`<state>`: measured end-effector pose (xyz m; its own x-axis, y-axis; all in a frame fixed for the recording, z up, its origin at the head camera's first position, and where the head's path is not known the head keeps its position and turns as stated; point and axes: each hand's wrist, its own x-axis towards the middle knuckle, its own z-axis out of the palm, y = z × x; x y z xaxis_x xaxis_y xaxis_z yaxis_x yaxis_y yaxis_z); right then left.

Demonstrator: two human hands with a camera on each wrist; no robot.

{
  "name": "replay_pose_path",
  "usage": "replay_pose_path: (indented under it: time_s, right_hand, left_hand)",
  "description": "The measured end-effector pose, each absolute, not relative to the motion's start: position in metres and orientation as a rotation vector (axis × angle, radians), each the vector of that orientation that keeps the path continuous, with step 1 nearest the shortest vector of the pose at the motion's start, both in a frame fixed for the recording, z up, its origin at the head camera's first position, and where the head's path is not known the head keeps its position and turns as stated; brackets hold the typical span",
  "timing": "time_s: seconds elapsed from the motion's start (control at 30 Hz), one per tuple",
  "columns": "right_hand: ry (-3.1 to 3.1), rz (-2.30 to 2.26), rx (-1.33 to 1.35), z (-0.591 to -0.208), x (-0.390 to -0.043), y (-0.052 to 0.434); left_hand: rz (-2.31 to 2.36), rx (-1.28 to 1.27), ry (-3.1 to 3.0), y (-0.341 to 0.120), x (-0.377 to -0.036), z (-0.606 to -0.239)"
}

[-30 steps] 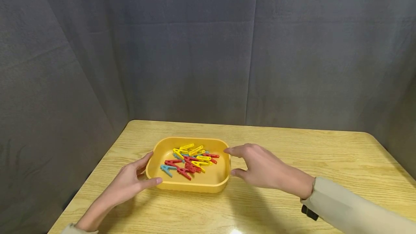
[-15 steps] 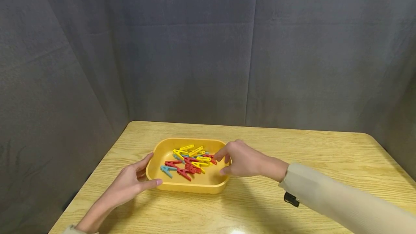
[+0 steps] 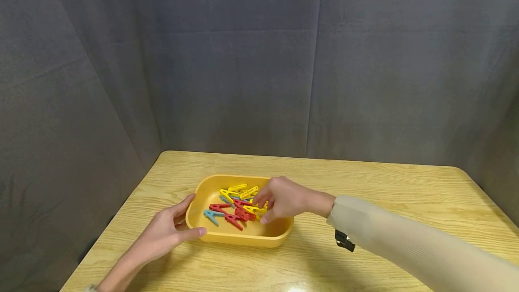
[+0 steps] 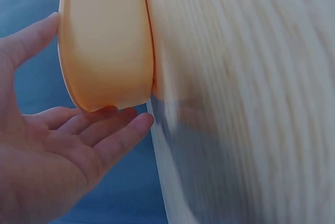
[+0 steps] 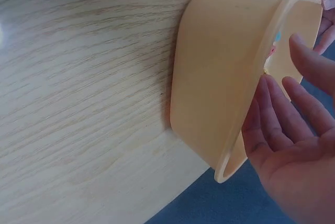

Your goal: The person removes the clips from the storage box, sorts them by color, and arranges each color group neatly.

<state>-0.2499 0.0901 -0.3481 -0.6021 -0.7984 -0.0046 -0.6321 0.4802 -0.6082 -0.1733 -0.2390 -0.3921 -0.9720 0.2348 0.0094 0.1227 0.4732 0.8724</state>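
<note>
A yellow plastic basin [image 3: 243, 239] stands on the table with several red [image 3: 234, 222], yellow [image 3: 229, 195] and light blue clothespins [image 3: 211, 216] lying loose in it. My left hand [image 3: 164, 230] holds the basin's left end, thumb on the front rim and fingers against the side wall; the left wrist view shows this grip too. My right hand [image 3: 285, 198] reaches over the right rim into the basin, fingers bent down at the yellow and red clothespins with thumb and fingertips apart. It hides the clothespins at the right of the pile.
The wooden table [image 3: 385, 193] spreads out around the basin, mostly to the right. A dark grey curtain [image 3: 235, 80] hangs behind the table and along its left side. A dark strap [image 3: 344, 240] sits under the right sleeve.
My right hand has moved left from beside the right rim to inside the basin, over the clothespins. The basin and left hand have shifted slightly right and nearer.
</note>
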Motion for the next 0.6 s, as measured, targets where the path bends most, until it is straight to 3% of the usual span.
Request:
replay_pose_path:
  time_s: [0.6]
  right_hand:
    - [2.489, -0.770, -1.023, -0.367, -0.260, 0.066]
  left_hand:
    - [1.544, 0.272, 2.564, -0.228, -0.168, -0.392]
